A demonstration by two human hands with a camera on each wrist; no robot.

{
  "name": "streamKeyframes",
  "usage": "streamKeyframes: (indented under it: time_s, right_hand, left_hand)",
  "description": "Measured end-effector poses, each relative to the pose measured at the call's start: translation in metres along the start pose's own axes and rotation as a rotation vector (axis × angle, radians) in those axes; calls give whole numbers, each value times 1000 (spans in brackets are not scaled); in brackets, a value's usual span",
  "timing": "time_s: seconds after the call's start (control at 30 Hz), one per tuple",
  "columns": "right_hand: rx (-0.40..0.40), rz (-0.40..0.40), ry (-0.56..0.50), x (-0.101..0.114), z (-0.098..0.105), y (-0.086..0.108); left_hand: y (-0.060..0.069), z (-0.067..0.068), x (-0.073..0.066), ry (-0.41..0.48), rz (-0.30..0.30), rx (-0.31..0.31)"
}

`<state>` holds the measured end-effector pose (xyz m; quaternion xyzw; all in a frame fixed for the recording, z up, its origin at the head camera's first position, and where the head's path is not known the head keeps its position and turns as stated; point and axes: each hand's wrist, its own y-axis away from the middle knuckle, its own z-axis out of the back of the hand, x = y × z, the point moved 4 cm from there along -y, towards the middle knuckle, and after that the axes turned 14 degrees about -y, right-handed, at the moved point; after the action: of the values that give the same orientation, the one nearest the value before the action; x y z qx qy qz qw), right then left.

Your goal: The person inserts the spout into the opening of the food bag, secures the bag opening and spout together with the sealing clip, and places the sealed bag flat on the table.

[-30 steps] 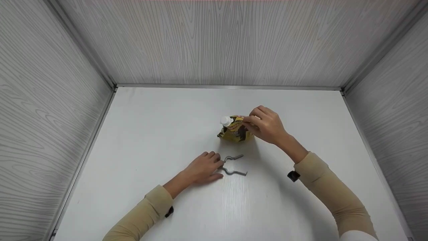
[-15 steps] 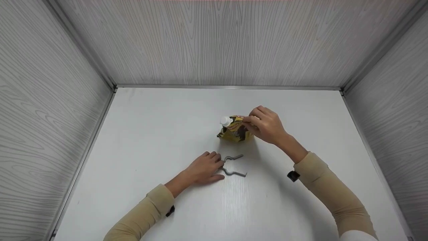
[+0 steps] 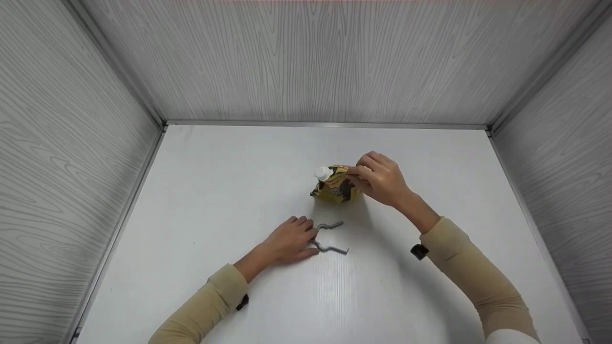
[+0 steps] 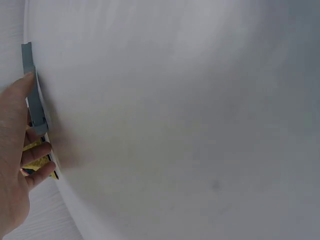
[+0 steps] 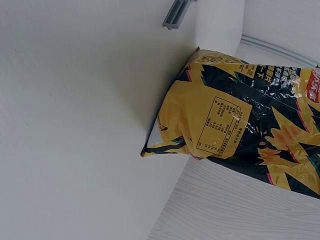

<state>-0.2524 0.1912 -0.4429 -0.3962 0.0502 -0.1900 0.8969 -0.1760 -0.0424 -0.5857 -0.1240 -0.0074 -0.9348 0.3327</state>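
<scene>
My right hand (image 3: 377, 179) pinches the top edge of the bag (image 3: 337, 188), thumb against fingertips, near its right corner. The bag stands on the bench (image 3: 239, 157), beyond my left hand (image 3: 290, 240), with a white cap (image 3: 323, 173) at its top left. My hands are well apart. The left is down low with the grey clip (image 3: 330, 248) between thumb (image 4: 29, 82) and fingers; the clip's 2 wavy arms spread out past my fingertips toward the right. My palm hides where they meet, and I can't tell whether they touch the bench.

The bag is glossy, creased film, so I'd expect it to be light, soft and a bit slippery, folding wherever I press. Its lower part bulges, and whatever is inside may crush, so the belly is a poor place to squeeze. The flat top edge is the better hold: a light pinch there should steady it without crumpling the body. A hard tug could tip it, I think, as the base looks soft.

The clip looks like stiff plastic, light and not very fragile, though forcing the arms wide might strain the join. I'd hold it near that join, leaving both arms free. How the cap is fixed I can't see.
</scene>
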Motion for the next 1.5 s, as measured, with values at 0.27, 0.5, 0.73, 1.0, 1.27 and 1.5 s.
streamKeyframes:
  time_s: [0.27, 0.5, 0.73, 1.0, 1.27, 1.5]
  right_hand:
    - [3, 2, 0, 0, -1, 0]
    - [24, -13, 5, 1, -1, 1]
    - [23, -22, -3, 0, 0, 0]
    - [12, -12, -1, 0, 0, 1]
    - [0, 0, -10, -1, 0, -1]
    - [5, 5, -4, 0, 1, -1]
  left_hand:
    - [2, -1, 1, -6, 1, -19]
    - [3, -1, 2, 16, 15, 4]
    - [3, -1, 3, 11, 20, -5]
    - [4, 0, 3, 13, 23, -15]
    - [3, 2, 4, -9, 16, -43]
    - [2, 3, 6, -7, 8, -57]
